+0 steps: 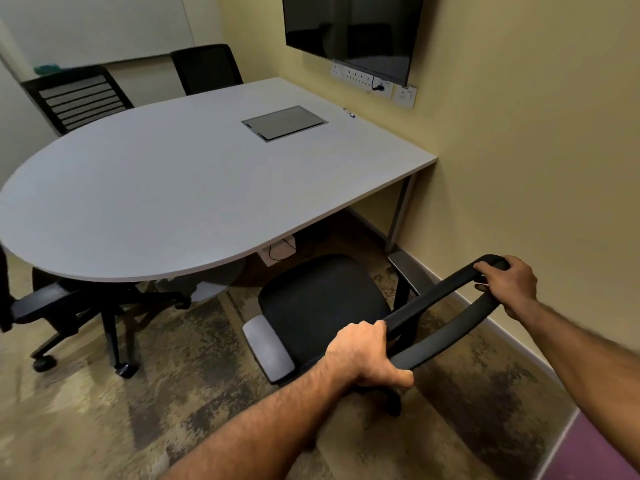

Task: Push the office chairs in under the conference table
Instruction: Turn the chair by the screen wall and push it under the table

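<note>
A black office chair [320, 303] stands right in front of me, its seat just outside the near edge of the grey conference table [166, 188]. My left hand [363, 355] grips the left end of the chair's backrest top and my right hand [507, 284] grips its right end. A second chair [69, 306] sits at the left, its base partly under the rounded table end. Two more chairs, one with a slatted back [78, 97] and one with a mesh back [206, 67], stand close against the table's far side.
The yellow wall [519, 150] runs close along the right of the chair, with a skirting board at floor level. A table leg [400, 209] stands by the wall. A wall screen [353, 29], sockets, a cable hatch [284, 122] and a marker [349, 112] lie beyond.
</note>
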Motion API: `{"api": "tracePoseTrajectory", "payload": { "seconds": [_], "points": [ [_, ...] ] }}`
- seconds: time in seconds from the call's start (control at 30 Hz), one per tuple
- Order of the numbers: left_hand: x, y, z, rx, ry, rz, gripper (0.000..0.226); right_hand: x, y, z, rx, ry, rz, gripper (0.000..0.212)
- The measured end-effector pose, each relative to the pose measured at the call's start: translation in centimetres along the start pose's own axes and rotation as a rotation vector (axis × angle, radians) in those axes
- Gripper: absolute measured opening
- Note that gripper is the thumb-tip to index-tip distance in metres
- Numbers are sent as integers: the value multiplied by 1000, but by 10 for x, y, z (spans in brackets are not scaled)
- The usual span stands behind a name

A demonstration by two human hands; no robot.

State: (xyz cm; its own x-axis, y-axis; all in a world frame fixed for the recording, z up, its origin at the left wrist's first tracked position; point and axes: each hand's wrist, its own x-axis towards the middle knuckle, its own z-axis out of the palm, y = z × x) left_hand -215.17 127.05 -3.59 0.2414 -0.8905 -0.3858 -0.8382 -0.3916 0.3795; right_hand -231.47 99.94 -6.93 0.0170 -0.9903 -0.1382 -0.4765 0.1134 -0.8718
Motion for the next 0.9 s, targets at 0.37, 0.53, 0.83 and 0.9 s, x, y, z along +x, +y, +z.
{"api": "tracePoseTrajectory", "payload": {
  "seconds": [0.37, 0.53, 0.83, 0.9],
  "points": [
    [-17, -46, -4, 104, 138, 44, 63, -23, -13, 38, -165, -21, -66, 39],
    [-31, -83, -12, 154, 190, 4, 65, -42, -31, 66, -586, -151, -276, 42],
    [-70, -165, -33, 53, 193, -102, 100, -104, -68, 116, -876, -436, -756, 35],
    [-79, -184, -38, 44, 203, -122, 99, -119, -72, 127, -841, -444, -806, 37]
  ]
}}
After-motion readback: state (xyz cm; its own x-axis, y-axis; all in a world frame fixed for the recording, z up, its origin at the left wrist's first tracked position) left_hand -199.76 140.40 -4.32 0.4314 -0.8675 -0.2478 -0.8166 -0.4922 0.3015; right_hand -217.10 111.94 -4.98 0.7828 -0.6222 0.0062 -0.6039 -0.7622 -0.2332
